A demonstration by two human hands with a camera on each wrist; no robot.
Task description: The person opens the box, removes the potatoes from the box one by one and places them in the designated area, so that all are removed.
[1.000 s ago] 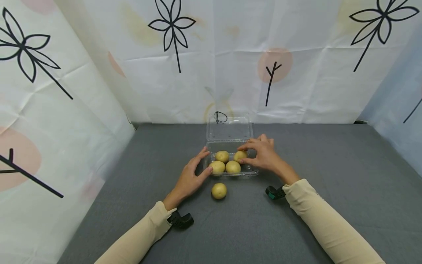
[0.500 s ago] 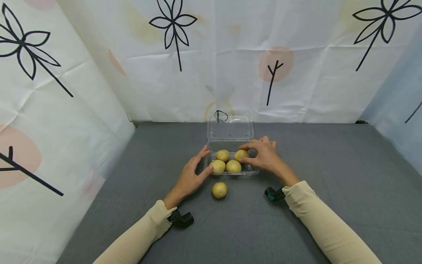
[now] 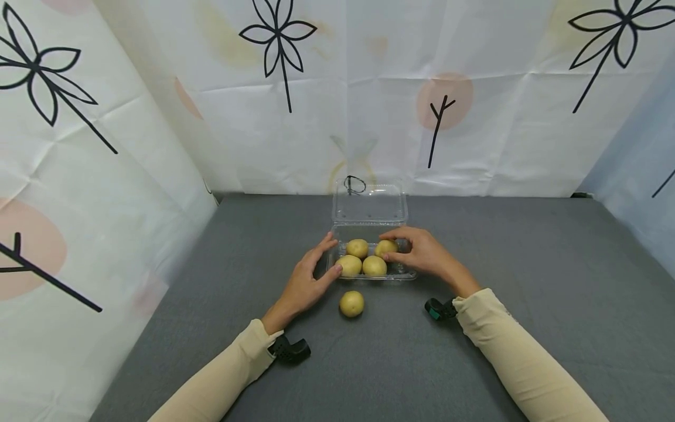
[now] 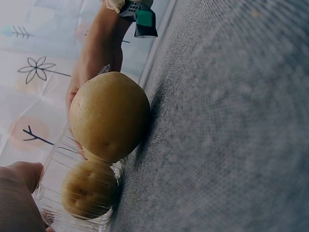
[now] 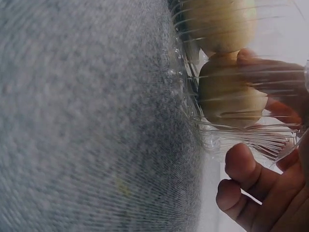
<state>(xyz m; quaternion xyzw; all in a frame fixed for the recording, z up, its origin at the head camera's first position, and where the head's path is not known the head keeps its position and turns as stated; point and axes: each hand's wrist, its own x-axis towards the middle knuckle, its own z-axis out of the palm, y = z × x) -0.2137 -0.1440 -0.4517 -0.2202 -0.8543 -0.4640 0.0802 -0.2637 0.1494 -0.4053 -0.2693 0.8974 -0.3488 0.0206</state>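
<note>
A clear plastic clamshell box (image 3: 399, 275) stands on the table with its lid raised at the back. Several potatoes lie inside it, among them a front-left potato (image 3: 349, 266) and a back-left potato (image 3: 357, 248). My left hand (image 3: 303, 287) holds the box at its left side, thumb at the front rim, fingers along the left wall. Over the box's right half, my right hand (image 3: 424, 255) pinches the back-right potato (image 3: 386, 248) between thumb and finger. Through the clear wall, the right wrist view shows a finger against that potato (image 5: 227, 92). Another potato (image 3: 351, 304) lies in front of the box.
Grey cloth (image 3: 401, 363) covers the table. The upright lid (image 3: 369, 205) reaches close to the patterned back curtain (image 3: 379, 117). More curtain hangs on the left and right sides. Black wrist cameras (image 3: 289, 350) sit under both wrists.
The right hand's outer fingers, raised before, have come down toward the box; its pinch on the potato stays. The left hand and the loose potato keep their places. The head view tilts slightly.
</note>
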